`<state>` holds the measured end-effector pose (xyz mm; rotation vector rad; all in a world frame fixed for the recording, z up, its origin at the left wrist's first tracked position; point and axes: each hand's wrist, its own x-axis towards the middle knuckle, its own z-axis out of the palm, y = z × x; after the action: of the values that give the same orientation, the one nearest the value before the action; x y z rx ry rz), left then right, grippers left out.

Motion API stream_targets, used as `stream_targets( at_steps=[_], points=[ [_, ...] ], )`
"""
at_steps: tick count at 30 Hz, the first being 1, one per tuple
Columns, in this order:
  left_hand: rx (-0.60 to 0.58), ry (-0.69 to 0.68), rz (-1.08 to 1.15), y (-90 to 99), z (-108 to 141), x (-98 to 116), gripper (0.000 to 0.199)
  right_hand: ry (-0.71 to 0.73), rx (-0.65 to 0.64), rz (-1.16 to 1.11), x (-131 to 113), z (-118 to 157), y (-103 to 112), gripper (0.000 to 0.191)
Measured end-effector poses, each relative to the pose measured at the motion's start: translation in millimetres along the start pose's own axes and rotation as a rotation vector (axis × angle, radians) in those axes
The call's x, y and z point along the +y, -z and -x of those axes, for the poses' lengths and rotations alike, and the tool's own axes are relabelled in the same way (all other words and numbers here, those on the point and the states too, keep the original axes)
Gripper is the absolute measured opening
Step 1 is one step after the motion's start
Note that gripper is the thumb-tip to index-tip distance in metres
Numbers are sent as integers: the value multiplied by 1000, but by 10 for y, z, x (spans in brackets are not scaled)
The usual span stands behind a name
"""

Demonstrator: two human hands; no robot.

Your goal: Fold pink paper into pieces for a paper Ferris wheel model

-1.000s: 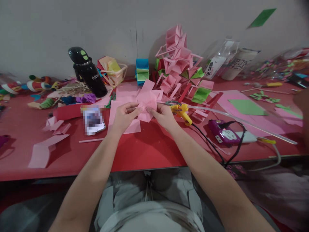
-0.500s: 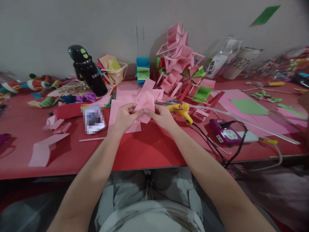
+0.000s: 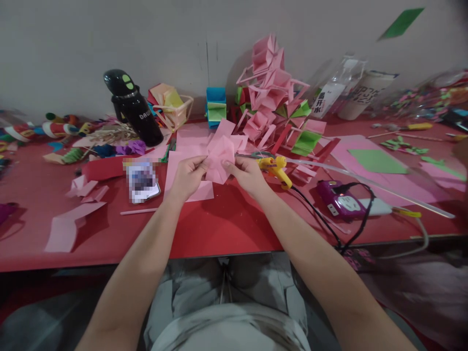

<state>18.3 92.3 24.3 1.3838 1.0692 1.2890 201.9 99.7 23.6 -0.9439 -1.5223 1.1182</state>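
A piece of folded pink paper (image 3: 220, 152) is held up between my two hands, its creased faces turned toward me. My left hand (image 3: 190, 176) pinches its left edge between thumb and fingers. On the other side my right hand (image 3: 248, 174) grips the right edge, the thumb lying on the front face. Flat pink sheets (image 3: 199, 191) lie on the table beneath. Just right of my right hand rests a yellow glue gun (image 3: 276, 170). Behind the paper stands a pile of folded pink paper pieces (image 3: 270, 87). The fingers behind the paper are hidden.
A black bottle (image 3: 137, 114) and a phone (image 3: 142, 181) are on the left of the red table (image 3: 223, 234). A purple power strip (image 3: 340, 200) with cords and a long clear glue stick (image 3: 373, 187) lie at right. A green sheet (image 3: 376, 161) lies behind them.
My thumbs have moved apart on the folded pink paper, and its front now looks more spread out. The other things stay where they were.
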Motion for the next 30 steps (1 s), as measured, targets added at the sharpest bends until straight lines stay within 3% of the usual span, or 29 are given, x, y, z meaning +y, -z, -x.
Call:
stream_targets(
  at_steps=[10,15,17,19,25,30],
  points=[
    [36,-88,-124,16,-16,14,33,15,6,-80,-25,-18,15,41],
    [253,-173,-270,38,-43,-7,37,209,100,123,-39,0,38,26],
    [267,-106,-230,47,-45,0,38,304,110,194,-37,14,31,15],
    [202,-6,-131,45,-41,25,36,372,94,246,-26,21,24,11],
    [39,181,267,6,-39,127,34,485,25,421,72,-2,51,29],
    [88,222,268,8,-49,105,40,553,-3,536,158,-30,74,39]
  ],
)
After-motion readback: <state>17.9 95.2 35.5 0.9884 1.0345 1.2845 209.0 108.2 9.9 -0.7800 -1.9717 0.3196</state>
